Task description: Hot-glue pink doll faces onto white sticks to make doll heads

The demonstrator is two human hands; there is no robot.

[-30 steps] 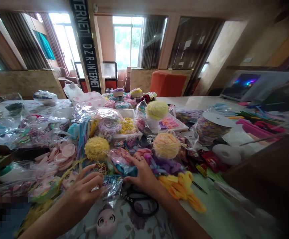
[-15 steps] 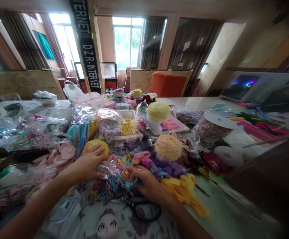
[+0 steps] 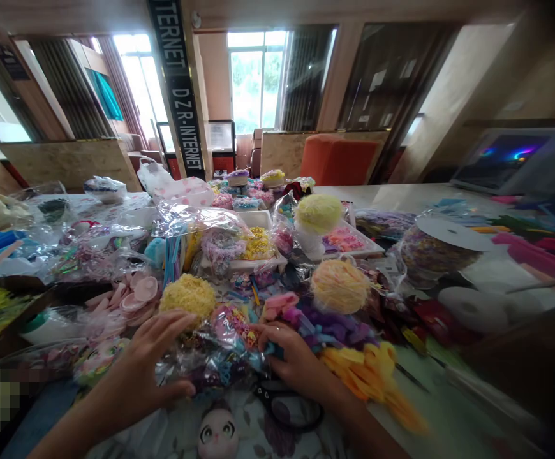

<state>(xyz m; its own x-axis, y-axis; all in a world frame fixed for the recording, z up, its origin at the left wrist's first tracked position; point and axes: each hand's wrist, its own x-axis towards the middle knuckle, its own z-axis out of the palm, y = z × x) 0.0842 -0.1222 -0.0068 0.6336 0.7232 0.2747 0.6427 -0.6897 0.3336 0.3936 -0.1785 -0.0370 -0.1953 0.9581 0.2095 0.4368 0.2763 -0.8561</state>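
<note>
While the left hand (image 3: 150,357) gapes, the right hand (image 3: 288,354) curls against bags (image 3: 216,358); grip unclear.

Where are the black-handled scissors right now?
In the head view, the scissors are at the bottom centre, just below the right hand and to the right of the doll's face.

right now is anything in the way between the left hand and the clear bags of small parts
Nothing visible: the open left hand is right beside the clear bags. The fluffy yellow ball sits just beyond the hand, and the black scissors lie off to the right, both outside that gap.
</note>
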